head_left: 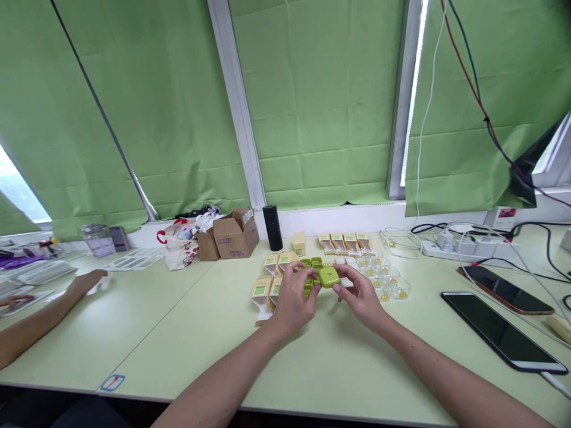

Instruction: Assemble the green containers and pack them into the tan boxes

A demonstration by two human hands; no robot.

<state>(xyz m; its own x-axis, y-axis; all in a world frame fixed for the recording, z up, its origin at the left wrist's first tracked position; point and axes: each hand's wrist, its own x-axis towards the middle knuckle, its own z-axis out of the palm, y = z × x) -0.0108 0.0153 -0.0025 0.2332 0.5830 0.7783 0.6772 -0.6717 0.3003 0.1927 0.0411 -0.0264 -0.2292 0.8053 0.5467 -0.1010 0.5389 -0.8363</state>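
Note:
A small yellow-green case (329, 277), square with rounded corners and a dark mark on top, is held just above the table between my two hands. My left hand (295, 298) pinches its left side with thumb and fingers. On its right edge are the thumb and fingertips of my right hand (360, 297). More green cases (316, 261) lie behind, partly hidden by my left hand. Open kraft-paper boxes (261, 294) with green fronts stand left of that hand. Beyond my right hand sit several clear plastic cups (384, 278) with yellow round pieces in them.
Along the back are more paper boxes (344, 242), a black cylinder (272, 228) and a cardboard box (236, 235). Phones (502, 330), cables and a power strip (468, 251) occupy the right. Another person's hand (87, 283) rests at the far left.

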